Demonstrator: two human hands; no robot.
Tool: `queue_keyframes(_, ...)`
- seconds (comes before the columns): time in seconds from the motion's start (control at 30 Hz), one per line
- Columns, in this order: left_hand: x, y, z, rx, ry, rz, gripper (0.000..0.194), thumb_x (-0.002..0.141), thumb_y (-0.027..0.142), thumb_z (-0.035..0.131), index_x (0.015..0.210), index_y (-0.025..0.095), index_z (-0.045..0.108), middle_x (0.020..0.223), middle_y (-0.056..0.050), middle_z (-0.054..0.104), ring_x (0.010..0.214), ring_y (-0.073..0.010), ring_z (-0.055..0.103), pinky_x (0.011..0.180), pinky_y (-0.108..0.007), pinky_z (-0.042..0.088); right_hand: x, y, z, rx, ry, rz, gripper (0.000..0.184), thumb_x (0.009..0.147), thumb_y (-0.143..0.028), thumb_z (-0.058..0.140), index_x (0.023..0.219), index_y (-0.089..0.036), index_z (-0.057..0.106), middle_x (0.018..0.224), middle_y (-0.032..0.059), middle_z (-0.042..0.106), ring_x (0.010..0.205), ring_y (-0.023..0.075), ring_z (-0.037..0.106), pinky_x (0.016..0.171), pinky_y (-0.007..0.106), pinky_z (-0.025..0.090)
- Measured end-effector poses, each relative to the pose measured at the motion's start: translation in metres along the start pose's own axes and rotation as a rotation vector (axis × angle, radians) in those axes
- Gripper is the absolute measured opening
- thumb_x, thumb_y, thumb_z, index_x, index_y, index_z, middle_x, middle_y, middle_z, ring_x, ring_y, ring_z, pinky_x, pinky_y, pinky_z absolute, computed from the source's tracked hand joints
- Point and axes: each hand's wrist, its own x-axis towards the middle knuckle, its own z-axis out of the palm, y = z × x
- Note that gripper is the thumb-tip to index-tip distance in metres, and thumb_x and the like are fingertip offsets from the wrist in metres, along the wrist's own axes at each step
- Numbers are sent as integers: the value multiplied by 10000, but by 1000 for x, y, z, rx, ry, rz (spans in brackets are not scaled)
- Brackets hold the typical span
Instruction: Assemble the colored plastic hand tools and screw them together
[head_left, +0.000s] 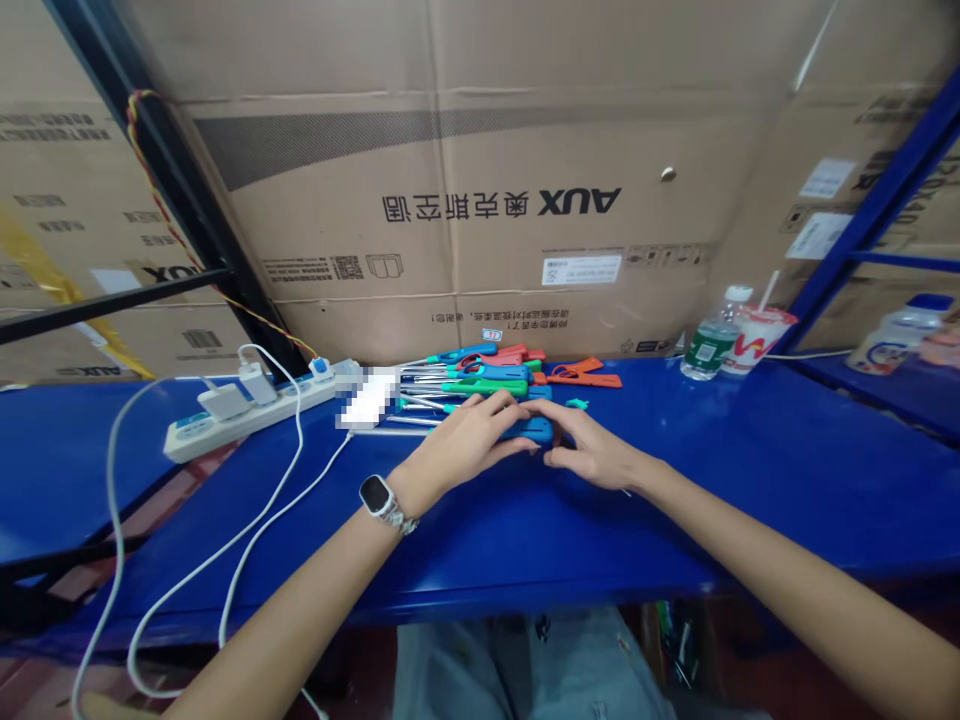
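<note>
Handles in blue, green, red and orange plastic fill the middle of my head view: a loose pile of long-nosed lighters (487,386) with thin silver metal stems, lying on the glossy blue desk (645,540), most stems pointing left. At the pile's near edge I have a blue plastic lighter handle (534,431) between my hands. My left hand (474,440), with a square-faced watch (379,496) on its wrist, pinches it, fingers above and thumb below. My right hand (592,448) curves round its right end, thumb and forefinger parted; I cannot tell how firmly it grips. A small green piece (576,404) lies just beyond that hand. Left of the pile is a long white power strip (259,408) with plugs and white cables. Far right, a clear bottle with a green label (705,345) stands beside a red-and-white cup with a straw (754,340), before brown cardboard (487,150) printed AUX.
</note>
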Motion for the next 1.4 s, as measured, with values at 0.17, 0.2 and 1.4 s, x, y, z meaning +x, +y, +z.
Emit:
queue_keyframes(0.17, 18, -21, -6, 11, -12, 29, 352, 1043, 436, 522, 1249, 168, 623, 1182, -124, 645, 1092, -289, 624, 977, -465, 496, 26, 13, -12, 152, -38, -3, 484, 880, -313, 685, 1347, -202, 627, 1037, 62, 737, 801, 188, 656, 705, 321, 527)
queue_keyframes(0.2, 22, -25, -7, 8, -14, 37, 350, 1044, 425, 527, 1259, 166, 621, 1185, -124, 646, 1107, -291, 623, 985, -466, 492, 29, 15, -16, 141, -55, -12, 518, 883, -345, 700, 1376, -208, 618, 1029, 57, 738, 802, 186, 656, 711, 320, 530)
queue_keyframes(1.4, 16, -79, 50, 63, -8, -191, 678, 1048, 626, 343, 1570, 194, 372, 1652, -152, 356, 1556, -289, 284, 1282, -532, 203, 58, 62, -6, -713, 32, -38, 554, 984, -329, 553, 1529, -304, 455, 1545, 151, 458, 1448, 345, 384, 1109, 613, 368)
